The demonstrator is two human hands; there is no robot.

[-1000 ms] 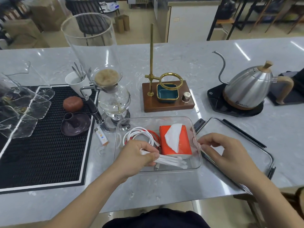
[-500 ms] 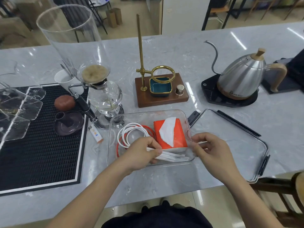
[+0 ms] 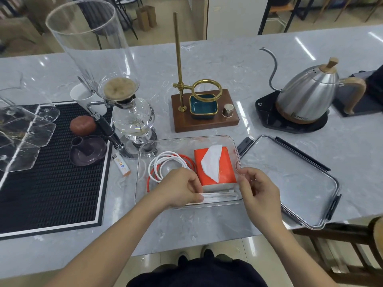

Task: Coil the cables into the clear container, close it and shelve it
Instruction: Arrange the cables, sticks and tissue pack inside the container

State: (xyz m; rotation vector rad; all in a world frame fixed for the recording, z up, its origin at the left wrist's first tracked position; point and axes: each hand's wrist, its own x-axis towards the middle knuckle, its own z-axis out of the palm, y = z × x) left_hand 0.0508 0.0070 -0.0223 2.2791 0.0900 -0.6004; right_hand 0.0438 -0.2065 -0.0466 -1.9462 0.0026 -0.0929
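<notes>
The clear container [image 3: 187,141] sits open on the grey marble worktop [image 3: 228,65], close to the near edge and straight in front of the person. Inside it, on the left, a white cable [image 3: 165,160] lies coiled in loops over an orange cable [image 3: 187,160], and on the right an orange tissue pack [image 3: 214,167] stands against the right wall with a white tissue sticking out of its top. Along the container's near wall lies a flat bundle of white cable [image 3: 219,196]. The left hand [image 3: 180,188] reaches into the container with its fingers curled down, pinching the left end of that bundle. The right hand [image 3: 259,189] is at the container's near right corner, fingers bent and touching the rim; whether they actually hold the wall or the bundle's end cannot be told. The container's lid [image 3: 290,179] lies flat just to the right, its black clips open, with its near right corner out past the worktop's edge above a wooden chair [image 3: 352,245]. To the left of the container, a small orange-and-white packet [image 3: 121,165] lies beside a black ridged mat [image 3: 51,172], which carries a dark saucer [image 3: 88,151] and a reddish round piece [image 3: 83,125]. Just behind the container stand a glass siphon brewer [image 3: 132,119] and a wooden stand [image 3: 205,112] with a brass ring; a gooseneck kettle [image 3: 306,100] sits farther right. A bare strip of worktop runs between the container and the near edge.
</notes>
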